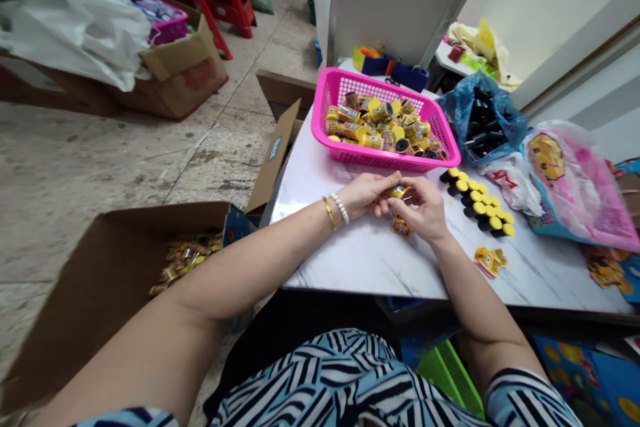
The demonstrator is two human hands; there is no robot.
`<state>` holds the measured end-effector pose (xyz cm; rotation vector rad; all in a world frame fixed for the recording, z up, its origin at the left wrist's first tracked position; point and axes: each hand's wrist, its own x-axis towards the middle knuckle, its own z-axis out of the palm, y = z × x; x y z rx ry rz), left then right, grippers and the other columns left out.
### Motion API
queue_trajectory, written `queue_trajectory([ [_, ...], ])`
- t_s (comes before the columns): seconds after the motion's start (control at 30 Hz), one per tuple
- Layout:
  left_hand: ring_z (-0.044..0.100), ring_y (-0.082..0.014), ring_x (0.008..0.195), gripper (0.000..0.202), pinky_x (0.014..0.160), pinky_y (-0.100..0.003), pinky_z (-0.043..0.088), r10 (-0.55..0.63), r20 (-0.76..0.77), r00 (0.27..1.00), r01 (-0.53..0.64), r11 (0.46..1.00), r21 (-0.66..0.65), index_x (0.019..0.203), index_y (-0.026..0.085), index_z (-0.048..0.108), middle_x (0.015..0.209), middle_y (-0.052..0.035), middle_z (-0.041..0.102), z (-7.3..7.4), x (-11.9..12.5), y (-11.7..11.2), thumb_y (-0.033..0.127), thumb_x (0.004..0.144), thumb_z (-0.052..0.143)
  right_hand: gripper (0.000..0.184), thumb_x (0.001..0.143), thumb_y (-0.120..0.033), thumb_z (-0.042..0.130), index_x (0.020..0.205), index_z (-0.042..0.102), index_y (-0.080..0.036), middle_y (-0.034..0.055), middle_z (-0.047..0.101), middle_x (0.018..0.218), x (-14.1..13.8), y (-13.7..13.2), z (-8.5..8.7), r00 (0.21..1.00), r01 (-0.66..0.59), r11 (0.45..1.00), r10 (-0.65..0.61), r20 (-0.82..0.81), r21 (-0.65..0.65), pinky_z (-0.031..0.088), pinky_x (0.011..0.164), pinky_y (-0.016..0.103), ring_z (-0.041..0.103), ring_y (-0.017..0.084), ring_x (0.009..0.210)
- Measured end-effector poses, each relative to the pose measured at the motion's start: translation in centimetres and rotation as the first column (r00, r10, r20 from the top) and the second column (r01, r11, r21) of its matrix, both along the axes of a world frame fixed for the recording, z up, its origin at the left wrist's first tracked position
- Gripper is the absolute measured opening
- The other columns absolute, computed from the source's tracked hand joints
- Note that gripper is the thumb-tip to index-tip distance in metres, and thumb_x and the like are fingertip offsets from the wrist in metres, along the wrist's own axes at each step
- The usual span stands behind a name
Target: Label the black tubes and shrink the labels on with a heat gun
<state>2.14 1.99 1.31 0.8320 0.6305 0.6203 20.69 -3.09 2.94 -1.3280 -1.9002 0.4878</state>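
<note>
My left hand (374, 193) and my right hand (424, 208) meet over the white table, fingers closed around a small yellow-wrapped bottle (399, 192). Fingers cover most of it. Just below lies a printed yellow-orange label (401, 225), partly beside my right hand. To the right stand rows of black bottles with yellow caps (481, 203), bare of wrapping. Nearer the front edge is a loose pile of yellow labels (490, 261). Behind my hands, a pink basket (385, 159) holds many yellow-wrapped bottles (370, 140).
A blue plastic bag of black bottles (483, 123) sits at the back right, near a white bag (515, 180) and a pink-and-blue basket (560, 227). An open carton (75, 293) with wrapped bottles stands left on the floor. A grey panel (395, 7) rises behind.
</note>
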Motion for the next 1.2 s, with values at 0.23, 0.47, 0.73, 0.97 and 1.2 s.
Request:
queue_trajectory([
  [0.23, 0.062, -0.0118, 0.054, 0.031, 0.053, -0.02, 0.041, 0.317, -0.266, 0.91, -0.103, 0.796, 0.596, 0.104, 0.015, 0.073, 0.074, -0.0034, 0.075, -0.5, 0.1, -0.2, 0.044, 0.095, 0.079, 0.036, 0.087, -0.052, 0.081, 0.104, 0.074, -0.022, 0.002, 0.076, 0.085, 1.4, 5.5, 7.1, 0.978, 0.208, 0.977, -0.206, -0.036, 0.053, 0.063, 0.07, 0.032, 0.071, 0.016, 0.072],
  [0.47, 0.066, -0.0173, 0.078, 0.009, 0.073, -0.027, 0.045, 0.376, -0.329, 0.866, 0.147, 0.438, 0.887, 0.094, 0.019, 0.085, 0.09, -0.0049, 0.077, -2.3, 1.3, -1.4, 0.021, 0.088, 0.078, 0.058, 0.088, -0.073, 0.071, 0.111, 0.07, -0.021, 0.004, 0.077, 0.098, 5.3, 14.7, 10.3, 0.99, 0.142, 0.979, -0.143, -0.007, 0.148, 0.065, 0.082, 0.039, 0.078, 0.021, 0.09],
  [0.73, 0.067, -0.0245, 0.091, 0.013, 0.075, -0.033, 0.045, 0.389, -0.507, 0.769, 0.419, 0.292, 0.86, 0.097, 0.022, 0.087, 0.095, -0.0077, 0.075, -2.9, 3.0, -2.0, 0.03, 0.094, 0.077, 0.034, 0.099, -0.035, 0.059, 0.114, 0.08, -0.013, 0.0171, 0.08, 0.117, 12.2, 10.6, 7.8, 0.645, 0.472, 0.846, -0.523, 0.557, 0.248, 0.052, 0.104, 0.048, 0.074, 0.033, 0.111],
  [0.97, 0.066, -0.0224, 0.085, 0.016, 0.074, -0.032, 0.046, 0.409, -0.432, 0.804, 0.364, 0.234, 0.901, 0.082, 0.016, 0.08, 0.088, -0.009, 0.071, -2.8, 3.8, -2.1, 0.021, 0.094, 0.071, 0.032, 0.085, -0.026, 0.066, 0.111, 0.081, -0.013, 0.0176, 0.079, 0.103, 14.1, 8.9, 3.6, 0.552, 0.422, 0.906, -0.278, 0.786, 0.023, 0.046, 0.101, 0.048, 0.069, 0.034, 0.105],
  [1.2, 0.065, -0.0169, 0.089, 0.004, 0.075, -0.028, 0.052, 0.485, -0.073, 0.871, -0.105, 0.33, 0.938, 0.087, 0.019, 0.081, 0.1, -0.0063, 0.069, -2.6, 1.7, -1.2, 0.021, 0.089, 0.078, 0.032, 0.087, -0.032, 0.066, 0.111, 0.081, -0.018, 0.0145, 0.079, 0.102, 12.2, 3.8, 3.1, 0.622, 0.324, 0.924, -0.369, 0.69, 0.202, 0.047, 0.104, 0.051, 0.066, 0.035, 0.108],
])
